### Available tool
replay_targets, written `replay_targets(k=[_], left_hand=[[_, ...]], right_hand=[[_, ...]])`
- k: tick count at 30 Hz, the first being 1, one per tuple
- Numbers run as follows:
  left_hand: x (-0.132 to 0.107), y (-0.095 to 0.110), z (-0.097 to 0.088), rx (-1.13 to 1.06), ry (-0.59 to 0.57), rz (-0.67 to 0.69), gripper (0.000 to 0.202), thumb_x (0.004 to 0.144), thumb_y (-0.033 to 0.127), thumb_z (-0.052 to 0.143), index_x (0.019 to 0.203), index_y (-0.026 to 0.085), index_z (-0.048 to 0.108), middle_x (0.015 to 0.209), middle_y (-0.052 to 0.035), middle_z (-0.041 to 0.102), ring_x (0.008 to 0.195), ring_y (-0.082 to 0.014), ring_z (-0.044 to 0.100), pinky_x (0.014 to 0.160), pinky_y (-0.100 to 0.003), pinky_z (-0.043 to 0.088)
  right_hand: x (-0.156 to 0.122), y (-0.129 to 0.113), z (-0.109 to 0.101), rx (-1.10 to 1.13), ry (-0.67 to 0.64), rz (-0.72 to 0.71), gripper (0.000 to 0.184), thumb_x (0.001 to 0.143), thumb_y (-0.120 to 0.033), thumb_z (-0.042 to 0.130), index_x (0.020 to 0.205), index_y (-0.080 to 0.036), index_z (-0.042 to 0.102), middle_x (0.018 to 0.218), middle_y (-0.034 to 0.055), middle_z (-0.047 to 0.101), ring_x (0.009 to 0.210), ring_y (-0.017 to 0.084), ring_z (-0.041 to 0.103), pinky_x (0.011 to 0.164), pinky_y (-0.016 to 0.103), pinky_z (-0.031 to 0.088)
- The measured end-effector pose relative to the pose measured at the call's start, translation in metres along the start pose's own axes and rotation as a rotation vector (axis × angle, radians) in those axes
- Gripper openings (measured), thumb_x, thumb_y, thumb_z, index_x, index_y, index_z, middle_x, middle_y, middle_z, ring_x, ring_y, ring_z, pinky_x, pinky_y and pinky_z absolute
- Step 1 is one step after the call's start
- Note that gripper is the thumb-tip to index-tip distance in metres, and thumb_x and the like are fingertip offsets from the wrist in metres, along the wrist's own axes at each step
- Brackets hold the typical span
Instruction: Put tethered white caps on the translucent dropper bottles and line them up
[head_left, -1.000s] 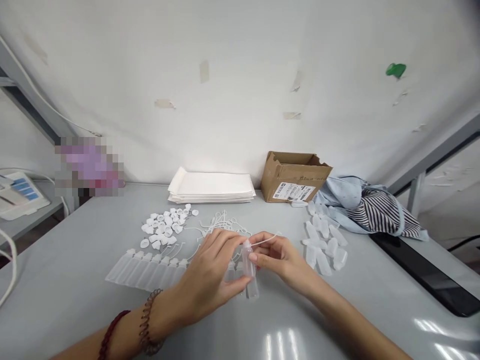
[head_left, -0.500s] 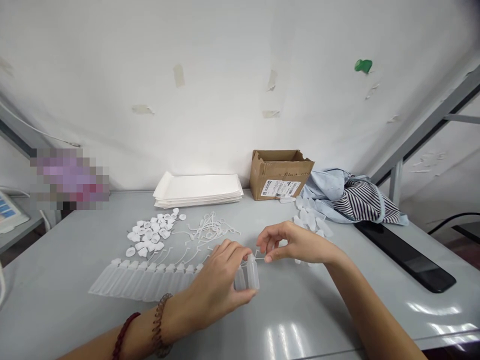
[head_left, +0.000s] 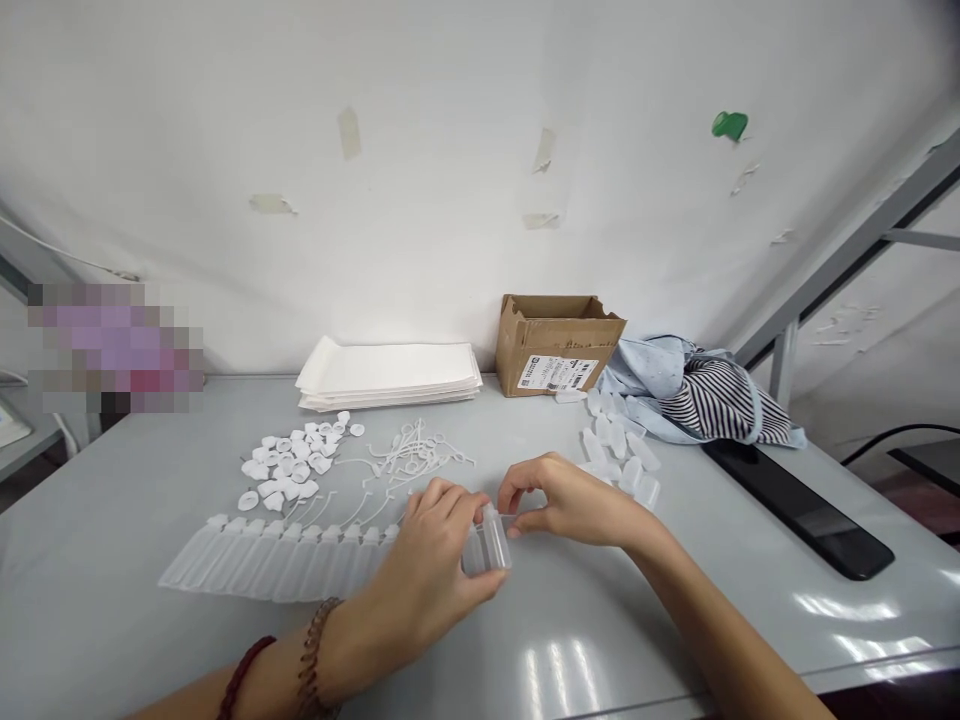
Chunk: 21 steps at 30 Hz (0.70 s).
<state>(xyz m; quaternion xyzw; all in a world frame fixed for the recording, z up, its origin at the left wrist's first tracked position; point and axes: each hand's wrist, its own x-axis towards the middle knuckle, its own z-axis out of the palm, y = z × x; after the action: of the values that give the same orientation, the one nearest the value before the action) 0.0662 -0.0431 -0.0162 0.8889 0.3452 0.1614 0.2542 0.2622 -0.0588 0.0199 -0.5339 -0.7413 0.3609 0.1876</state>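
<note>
My left hand (head_left: pixel 439 550) is closed round a small translucent plastic bottle (head_left: pixel 496 538), thumb at its base and fingers at its neck. The bottle stands at the right end of a row of similar bottles (head_left: pixel 262 562), partly hidden behind that hand. Just right of the bottle's neck, my right hand (head_left: pixel 562 500) pinches a thin white plastic strap, of which only a short piece shows. Loose white straps with ring ends (head_left: pixel 416 450) lie behind the left hand. White caps (head_left: pixel 289 465) are heaped to their left.
Loose translucent pieces (head_left: pixel 619 440) lie beyond my right hand. At the back are a stack of white sheets (head_left: pixel 397 368), an open cardboard box (head_left: pixel 559 350) and a bundle of cloth (head_left: pixel 712 395). A long black object (head_left: pixel 802 510) lies at the right.
My right hand has come down and left, closer to the bottle's neck. My left hand keeps its hold on the bottle. The whole view has shifted slightly.
</note>
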Motion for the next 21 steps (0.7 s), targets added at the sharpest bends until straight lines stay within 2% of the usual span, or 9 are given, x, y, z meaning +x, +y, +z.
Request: replay_targets(k=[4,9,15,18,21], left_hand=[[-0.001,0.0,-0.001,0.013,-0.015,0.035,0.035,0.067,0.019,0.076,0.097,0.018,0.057,0.102,-0.0073,0.06,0.104,-0.0305,0.05,0.086,-0.047,0.044],[-0.002,-0.007,0.001,0.044,-0.032,0.119,0.038,0.07,0.017,0.074,0.102,0.018,0.055,0.113,-0.0094,0.058,0.114,-0.0312,0.047,0.094,-0.048,0.044],[-0.004,-0.012,0.002,0.077,-0.025,0.148,0.038,0.073,0.022,0.076,0.104,0.019,0.054,0.116,-0.0093,0.057,0.116,-0.0315,0.048,0.096,-0.049,0.045],[-0.006,-0.015,0.001,0.108,-0.041,0.19,0.046,0.073,0.032,0.079,0.108,0.018,0.052,0.116,-0.0093,0.058,0.115,-0.0309,0.05,0.093,-0.045,0.048],[-0.01,-0.019,0.004,0.23,-0.019,0.28,0.066,0.072,0.051,0.076,0.119,0.013,0.048,0.12,-0.0141,0.057,0.119,-0.0344,0.049,0.096,-0.047,0.047]], right_hand=[[-0.001,-0.001,0.002,-0.096,-0.043,0.026,0.021,0.069,-0.018,0.079,0.088,-0.019,0.07,0.093,0.0022,0.069,0.097,0.022,0.06,0.085,0.032,0.047],[0.0,0.0,0.009,-0.193,-0.039,-0.025,0.029,0.066,-0.024,0.082,0.088,-0.017,0.066,0.11,0.008,0.057,0.114,0.025,0.048,0.091,0.034,0.045],[0.003,0.005,0.015,-0.186,-0.058,-0.067,0.037,0.064,-0.027,0.083,0.092,-0.016,0.062,0.116,0.0101,0.051,0.12,0.027,0.04,0.096,0.037,0.043],[0.003,0.005,0.016,-0.177,-0.065,-0.043,0.035,0.066,-0.028,0.081,0.092,-0.017,0.06,0.117,0.0094,0.051,0.119,0.027,0.041,0.096,0.038,0.043],[0.002,0.003,0.015,-0.158,-0.078,-0.003,0.036,0.067,-0.026,0.081,0.093,-0.018,0.058,0.117,0.0078,0.052,0.115,0.026,0.044,0.094,0.039,0.044]])
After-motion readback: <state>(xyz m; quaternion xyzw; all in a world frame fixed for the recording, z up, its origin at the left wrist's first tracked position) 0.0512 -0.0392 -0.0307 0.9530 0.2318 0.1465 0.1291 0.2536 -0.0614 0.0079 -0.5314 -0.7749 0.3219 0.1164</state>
